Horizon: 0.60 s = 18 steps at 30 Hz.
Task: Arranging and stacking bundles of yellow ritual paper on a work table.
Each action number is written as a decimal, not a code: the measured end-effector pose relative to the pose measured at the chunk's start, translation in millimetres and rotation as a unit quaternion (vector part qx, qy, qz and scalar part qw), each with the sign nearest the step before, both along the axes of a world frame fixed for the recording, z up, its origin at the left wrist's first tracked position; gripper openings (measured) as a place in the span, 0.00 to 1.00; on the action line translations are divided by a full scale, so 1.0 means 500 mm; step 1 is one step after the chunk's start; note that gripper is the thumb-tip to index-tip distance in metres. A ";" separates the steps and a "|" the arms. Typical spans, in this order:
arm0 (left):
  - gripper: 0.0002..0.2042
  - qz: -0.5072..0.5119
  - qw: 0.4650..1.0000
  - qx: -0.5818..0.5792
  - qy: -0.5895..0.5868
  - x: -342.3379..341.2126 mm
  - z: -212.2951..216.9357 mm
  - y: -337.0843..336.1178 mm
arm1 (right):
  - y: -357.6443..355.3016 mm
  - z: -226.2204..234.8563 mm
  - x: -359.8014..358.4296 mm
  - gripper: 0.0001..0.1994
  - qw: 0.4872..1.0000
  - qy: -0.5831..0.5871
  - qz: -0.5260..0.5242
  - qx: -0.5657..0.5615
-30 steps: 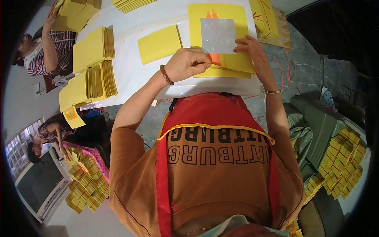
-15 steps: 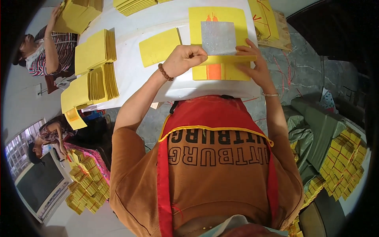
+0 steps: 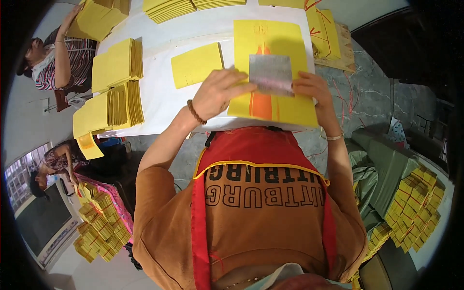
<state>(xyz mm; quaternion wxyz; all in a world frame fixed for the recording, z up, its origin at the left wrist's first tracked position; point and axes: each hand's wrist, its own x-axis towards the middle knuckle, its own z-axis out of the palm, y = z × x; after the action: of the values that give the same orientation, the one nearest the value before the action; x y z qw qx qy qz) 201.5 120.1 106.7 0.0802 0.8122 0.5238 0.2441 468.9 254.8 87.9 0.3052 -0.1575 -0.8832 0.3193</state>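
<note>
- A rectangular yellow paper sheet printed in orange [image 3: 302, 108] lies on the white-covered desk [image 3: 162, 99], its lower edge close to the person.
- A silver-grey square of thin foil-like paper [image 3: 270, 70] lies on the middle of that sheet, the orange print showing above and below it.
- The left hand [image 3: 220, 94] is at the left side of the sheet, fingers bent and tips near the square's left edge; whether they pinch anything, I cannot tell. A brown bead bracelet [image 3: 195, 112] circles its wrist.
- The right hand [image 3: 311, 88] has its fingertips at the square's right edge, over the sheet; they are blurred, so I cannot tell if they are clamped on it.
- A smaller yellow paper piece [image 3: 197, 65] lies tilted, beyond the left hand.
- Stacks of folded yellow paper [image 3: 113, 60] stand along the desk's left side.
- Past the right side, a yellow bundle tied with red string [image 3: 326, 36] sits on a wooden board [image 3: 346, 48].
- At far left, a co-worker in a striped top [image 3: 77, 60] touches a large yellow stack [image 3: 99, 19].
</note>
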 end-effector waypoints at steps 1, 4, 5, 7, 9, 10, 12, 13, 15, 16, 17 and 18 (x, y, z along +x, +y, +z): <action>0.15 -0.005 1.000 -0.007 -0.003 0.006 0.002 -0.009 | -0.004 0.002 0.001 0.10 1.000 0.000 0.002 0.000; 0.13 0.028 0.993 -0.050 -0.108 0.013 -0.003 -0.022 | -0.013 -0.002 0.006 0.10 0.997 -0.050 0.055 0.021; 0.07 0.049 0.992 -0.002 -0.118 0.013 -0.013 -0.014 | -0.023 -0.020 0.009 0.09 0.994 -0.056 -0.012 -0.096; 0.05 0.120 0.978 -0.061 -0.158 0.026 0.006 -0.001 | -0.029 -0.013 -0.004 0.08 0.972 -0.063 -0.076 -0.214; 0.11 0.215 0.941 -0.107 -0.236 0.036 -0.003 0.018 | -0.032 0.008 -0.027 0.12 0.895 -0.064 -0.147 -0.415; 0.11 0.214 0.942 -0.106 -0.238 0.035 -0.013 0.025 | -0.031 0.003 -0.036 0.12 0.896 -0.064 -0.149 -0.414; 0.12 0.265 0.890 -0.177 -0.327 0.030 -0.029 0.036 | -0.025 -0.012 -0.057 0.17 0.912 0.052 -0.178 -0.366; 0.12 0.261 0.880 -0.180 -0.354 0.025 -0.040 0.040 | -0.029 -0.011 -0.064 0.17 0.912 0.052 -0.178 -0.366; 0.10 0.272 0.872 -0.185 -0.363 0.026 -0.047 0.040 | -0.036 -0.002 -0.077 0.21 0.897 0.112 -0.208 -0.374; 0.09 0.284 0.863 -0.190 -0.372 0.027 -0.048 0.041 | -0.036 0.002 -0.077 0.21 0.897 0.112 -0.208 -0.374; 0.09 0.285 0.863 -0.190 -0.371 0.026 -0.050 0.044 | -0.034 0.007 -0.075 0.21 0.911 0.076 -0.204 -0.349; 0.08 0.287 0.842 -0.206 -0.407 0.025 -0.051 0.050 | -0.032 0.009 -0.072 0.20 0.924 0.040 -0.201 -0.323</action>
<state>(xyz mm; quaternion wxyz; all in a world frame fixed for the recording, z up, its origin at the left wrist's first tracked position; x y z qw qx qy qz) 213.9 144.9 81.1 0.3784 0.4177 0.6920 0.4510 433.1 238.7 92.7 0.3302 -0.4087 -0.6693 0.5253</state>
